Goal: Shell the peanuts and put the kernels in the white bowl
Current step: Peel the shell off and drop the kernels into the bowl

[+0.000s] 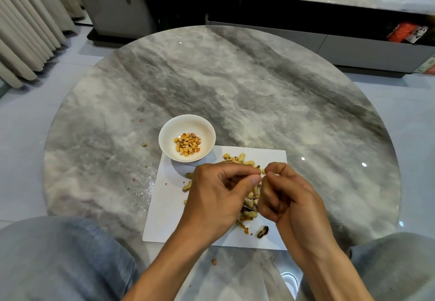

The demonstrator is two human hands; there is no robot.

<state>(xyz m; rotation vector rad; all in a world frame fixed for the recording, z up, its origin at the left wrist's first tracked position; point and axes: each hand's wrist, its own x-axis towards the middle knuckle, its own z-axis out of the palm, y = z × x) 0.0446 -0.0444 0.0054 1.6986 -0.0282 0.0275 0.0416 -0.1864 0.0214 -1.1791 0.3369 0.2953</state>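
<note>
My left hand (220, 189) and right hand (281, 193) meet fingertip to fingertip over the white paper sheet (164, 216), together pinching one small peanut (263, 171). Unshelled peanuts (237, 158) and broken shells (249, 209) lie scattered on that sheet. The white bowl (187, 138), holding kernels (187, 146), sits on the sheet's far left corner.

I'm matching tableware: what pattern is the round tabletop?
Grey and white marbled veining across the round tabletop, glossy; the head view shows it.
</note>
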